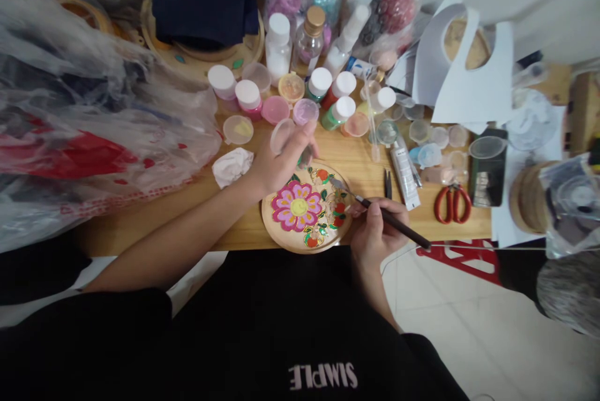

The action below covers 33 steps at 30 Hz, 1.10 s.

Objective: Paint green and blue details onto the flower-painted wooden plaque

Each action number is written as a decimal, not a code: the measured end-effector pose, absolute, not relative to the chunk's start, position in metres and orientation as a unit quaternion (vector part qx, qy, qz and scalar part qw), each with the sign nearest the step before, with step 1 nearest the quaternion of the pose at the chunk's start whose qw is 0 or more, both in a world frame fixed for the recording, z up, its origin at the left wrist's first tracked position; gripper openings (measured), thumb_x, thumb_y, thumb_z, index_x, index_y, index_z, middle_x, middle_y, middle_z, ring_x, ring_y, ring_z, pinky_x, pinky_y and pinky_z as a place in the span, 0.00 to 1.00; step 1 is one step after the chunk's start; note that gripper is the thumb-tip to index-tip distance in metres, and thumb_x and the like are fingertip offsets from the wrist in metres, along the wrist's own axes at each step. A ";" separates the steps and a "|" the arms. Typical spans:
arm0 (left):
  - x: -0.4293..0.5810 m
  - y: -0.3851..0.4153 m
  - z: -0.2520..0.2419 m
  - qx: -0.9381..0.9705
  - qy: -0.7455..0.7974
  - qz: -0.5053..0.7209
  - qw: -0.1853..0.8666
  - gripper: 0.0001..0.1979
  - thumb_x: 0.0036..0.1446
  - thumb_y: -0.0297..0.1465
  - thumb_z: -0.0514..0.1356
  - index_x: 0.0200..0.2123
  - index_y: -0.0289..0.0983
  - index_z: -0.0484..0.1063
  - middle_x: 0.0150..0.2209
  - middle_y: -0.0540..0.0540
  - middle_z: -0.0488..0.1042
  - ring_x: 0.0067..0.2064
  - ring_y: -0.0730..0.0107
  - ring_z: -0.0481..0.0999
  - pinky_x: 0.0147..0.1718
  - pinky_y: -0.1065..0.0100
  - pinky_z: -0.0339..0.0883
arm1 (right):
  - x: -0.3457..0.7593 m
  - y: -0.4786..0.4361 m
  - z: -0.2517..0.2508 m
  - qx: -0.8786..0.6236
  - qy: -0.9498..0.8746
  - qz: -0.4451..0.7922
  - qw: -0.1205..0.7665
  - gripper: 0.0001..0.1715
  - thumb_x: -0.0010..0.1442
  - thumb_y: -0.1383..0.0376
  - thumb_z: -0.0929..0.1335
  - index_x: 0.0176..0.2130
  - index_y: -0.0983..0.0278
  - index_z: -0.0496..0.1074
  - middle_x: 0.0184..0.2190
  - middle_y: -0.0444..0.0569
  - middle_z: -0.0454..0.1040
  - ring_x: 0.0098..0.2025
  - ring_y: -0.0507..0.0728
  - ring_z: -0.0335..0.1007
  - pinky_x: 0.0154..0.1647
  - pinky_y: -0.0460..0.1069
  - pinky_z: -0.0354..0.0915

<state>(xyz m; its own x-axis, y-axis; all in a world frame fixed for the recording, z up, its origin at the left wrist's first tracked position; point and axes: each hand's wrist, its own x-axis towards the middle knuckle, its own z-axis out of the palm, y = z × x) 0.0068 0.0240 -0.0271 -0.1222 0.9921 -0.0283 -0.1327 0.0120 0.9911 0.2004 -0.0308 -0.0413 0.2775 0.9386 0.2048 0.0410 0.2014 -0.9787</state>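
Note:
A round wooden board point(276, 233) at the table's front edge carries a pink flower with a yellow centre, orange-red fruits and green leaves, outlined in gold. My left hand point(276, 167) is closed around a small clear plastic cup point(305, 157) with dark green contents, just above the board's far edge. The cup's round clear lid point(281, 136) stands up by my fingers. My right hand point(377, 232) grips the dark handle of a small palette knife point(398, 225). Its metal blade points left over the board's upper right part, near the leaves.
Behind the board stand several white-capped paint bottles point(320, 84) and small open cups point(275, 110). A crumpled tissue point(233, 167) lies left. To the right are tweezers point(387, 185), a white tube point(404, 173) and red-handled pliers point(452, 203). Plastic bags point(140, 138) crowd the left side.

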 end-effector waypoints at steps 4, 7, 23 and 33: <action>0.007 0.024 -0.025 0.429 0.513 0.547 0.504 0.32 0.65 0.57 0.57 0.20 0.38 0.70 0.20 0.49 0.71 0.24 0.74 0.70 0.25 0.70 0.65 | 0.203 -0.026 -0.037 -0.492 -0.468 0.394 0.619 0.05 0.61 0.64 0.74 0.38 0.59 0.75 0.26 0.38 0.75 0.24 0.49 0.72 0.28 0.47 0.72; 0.007 0.024 -0.027 0.440 0.500 0.561 0.491 0.33 0.65 0.58 0.56 0.20 0.38 0.71 0.20 0.49 0.70 0.23 0.75 0.69 0.25 0.70 0.64 | 0.211 -0.009 -0.029 -0.484 -0.492 0.405 0.599 0.06 0.58 0.66 0.75 0.38 0.59 0.77 0.28 0.39 0.77 0.26 0.49 0.74 0.30 0.47 0.72; -0.005 0.030 -0.024 0.501 0.457 0.550 0.487 0.35 0.63 0.61 0.55 0.20 0.38 0.73 0.18 0.49 0.72 0.21 0.76 0.70 0.22 0.69 0.62 | 0.202 0.023 -0.036 -0.467 -0.435 0.563 0.525 0.14 0.57 0.54 0.76 0.36 0.57 0.71 0.21 0.35 0.69 0.22 0.49 0.67 0.28 0.46 0.70; -0.006 0.030 -0.024 0.449 0.486 0.593 0.460 0.38 0.62 0.64 0.52 0.18 0.38 0.74 0.17 0.47 0.73 0.20 0.77 0.70 0.18 0.71 0.58 | 0.210 -0.030 -0.030 -0.502 -0.397 0.564 0.522 0.15 0.60 0.52 0.74 0.38 0.57 0.70 0.23 0.36 0.69 0.23 0.50 0.69 0.31 0.50 0.74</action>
